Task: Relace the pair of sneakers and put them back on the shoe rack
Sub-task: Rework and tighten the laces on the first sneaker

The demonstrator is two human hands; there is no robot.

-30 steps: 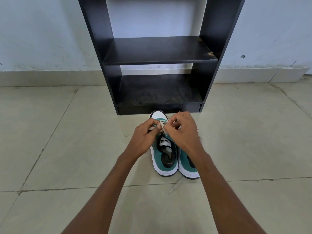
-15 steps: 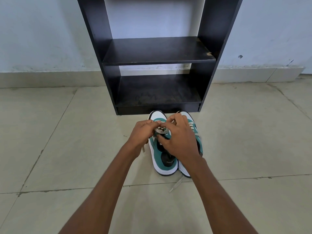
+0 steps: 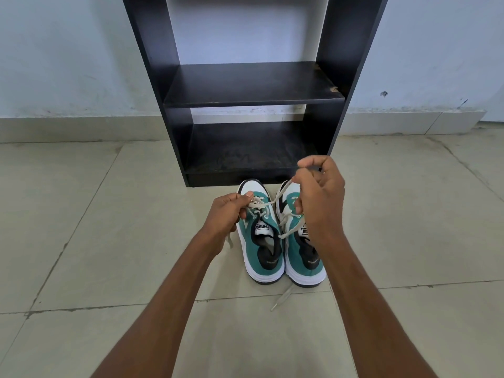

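Observation:
Two teal-and-white sneakers stand side by side on the floor, toes toward the black shoe rack (image 3: 253, 85). The left sneaker (image 3: 260, 249) has its cream lace (image 3: 268, 203) threaded only through the eyelets near the toe. My left hand (image 3: 229, 214) pinches that lace at the toe eyelets. My right hand (image 3: 319, 197) is raised above the right sneaker (image 3: 302, 257) and holds the lace's other end pulled taut up and to the right. The right hand hides much of the right sneaker's front.
The rack's two lower shelves hold nothing. A loose lace end (image 3: 282, 297) trails on the tiled floor (image 3: 109, 241) behind the right sneaker. A pale wall (image 3: 68, 55) runs behind the rack.
My right hand has risen and moved right, drawing the lace out through the left sneaker's eyelets. My left hand stayed at the toe end of that sneaker.

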